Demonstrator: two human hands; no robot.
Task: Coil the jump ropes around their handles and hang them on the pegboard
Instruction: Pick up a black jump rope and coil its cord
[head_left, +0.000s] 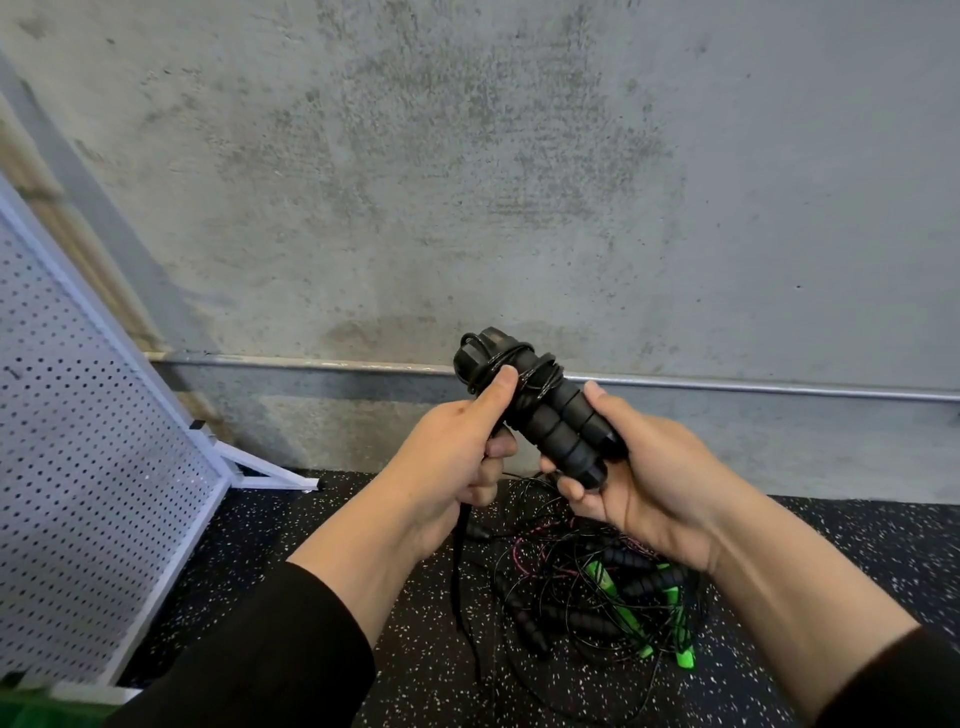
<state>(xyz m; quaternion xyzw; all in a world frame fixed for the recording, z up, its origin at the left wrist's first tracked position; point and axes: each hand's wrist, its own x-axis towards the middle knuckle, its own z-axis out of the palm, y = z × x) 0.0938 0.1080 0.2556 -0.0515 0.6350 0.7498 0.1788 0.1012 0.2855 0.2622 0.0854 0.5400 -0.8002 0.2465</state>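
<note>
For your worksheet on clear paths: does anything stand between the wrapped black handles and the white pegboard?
Nothing visible does. Both hands hold the black handles; the pegboard stands to their left, with only bare speckled floor and concrete wall between.

Both forearms reach forward from dark sleeves and meet in front of the chest. The left hand is curled, its thumb stretched up and pressing on the wound cord of the pair of black handles, its fingers folded beneath. The right hand cups the handles' lower ends, thumb on top, fingertips wrapped underneath
</note>
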